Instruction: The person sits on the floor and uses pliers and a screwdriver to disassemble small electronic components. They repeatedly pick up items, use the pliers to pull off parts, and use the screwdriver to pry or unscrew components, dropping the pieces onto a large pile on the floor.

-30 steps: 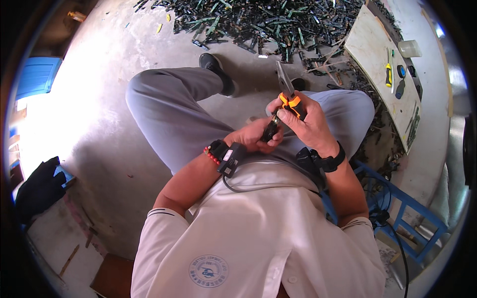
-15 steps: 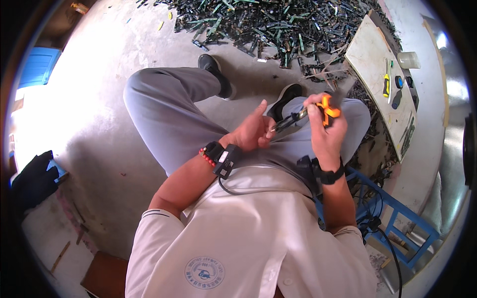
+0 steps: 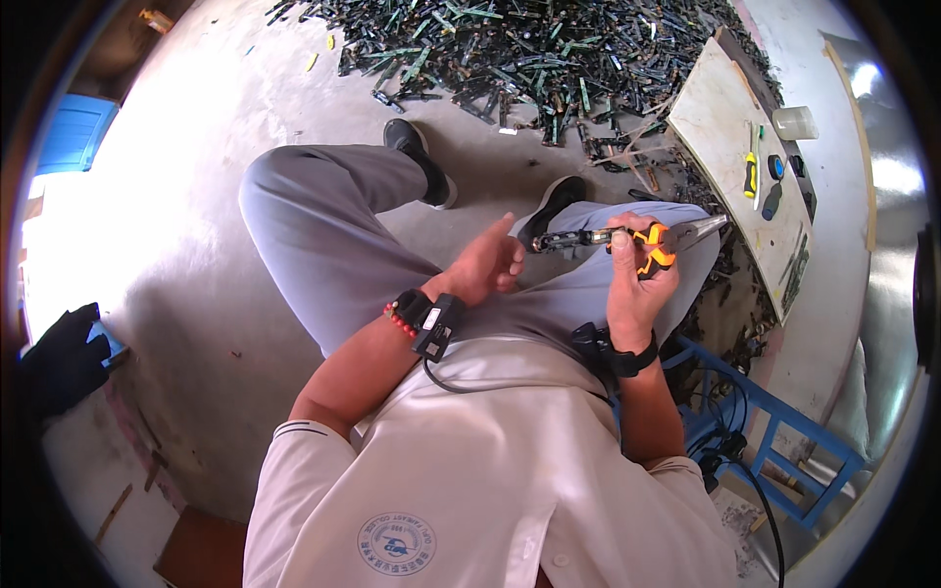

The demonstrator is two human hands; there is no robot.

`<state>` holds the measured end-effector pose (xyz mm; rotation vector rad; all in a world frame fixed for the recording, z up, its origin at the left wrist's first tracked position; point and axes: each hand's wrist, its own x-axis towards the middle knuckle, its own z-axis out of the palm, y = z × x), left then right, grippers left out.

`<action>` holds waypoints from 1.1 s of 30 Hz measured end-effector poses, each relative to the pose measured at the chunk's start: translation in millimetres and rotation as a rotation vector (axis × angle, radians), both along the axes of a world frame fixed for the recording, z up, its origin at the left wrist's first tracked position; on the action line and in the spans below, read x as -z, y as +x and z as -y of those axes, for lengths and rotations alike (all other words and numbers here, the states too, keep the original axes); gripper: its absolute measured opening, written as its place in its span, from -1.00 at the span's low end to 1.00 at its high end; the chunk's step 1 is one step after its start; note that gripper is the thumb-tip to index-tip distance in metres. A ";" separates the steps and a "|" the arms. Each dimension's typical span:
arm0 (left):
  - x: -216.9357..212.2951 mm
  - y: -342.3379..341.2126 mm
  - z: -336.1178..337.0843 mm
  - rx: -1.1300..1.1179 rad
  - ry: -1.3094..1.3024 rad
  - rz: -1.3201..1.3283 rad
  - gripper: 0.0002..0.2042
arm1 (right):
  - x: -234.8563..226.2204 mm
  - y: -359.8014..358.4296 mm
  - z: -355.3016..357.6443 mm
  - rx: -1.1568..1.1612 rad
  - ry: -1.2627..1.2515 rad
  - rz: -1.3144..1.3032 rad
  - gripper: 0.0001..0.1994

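Your right hand (image 3: 637, 289) grips orange-handled pliers (image 3: 655, 245) and a dark strip (image 3: 569, 238) at centre right. Your left hand (image 3: 485, 267) (fingers loosely open) sits just left of the strip, holding nothing.

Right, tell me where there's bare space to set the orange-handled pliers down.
Free: the near half of the pale board, left of the yellow-handled screwdriver, and the grey concrete floor left of the bent knee. Crowded: the heap of dark green scrap strips ahead of the shoes and beside the board. The right hand holds the orange-handled pliers; the left hand is empty.
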<state>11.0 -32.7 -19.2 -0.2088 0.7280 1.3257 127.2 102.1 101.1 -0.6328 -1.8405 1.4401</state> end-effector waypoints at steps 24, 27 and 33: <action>-12.1 0.5 -1.0 -0.086 -0.067 0.011 -0.51 | 8.2 24.1 21.9 -0.343 0.028 0.326 -0.72; -14.4 0.1 -1.6 -0.092 -0.088 0.024 -0.50 | 6.3 22.9 24.5 -0.340 0.023 0.316 -0.73; -5.2 4.3 -0.7 -0.166 -0.076 0.025 -0.41 | 12.3 22.4 26.6 -0.428 -0.002 0.364 -0.71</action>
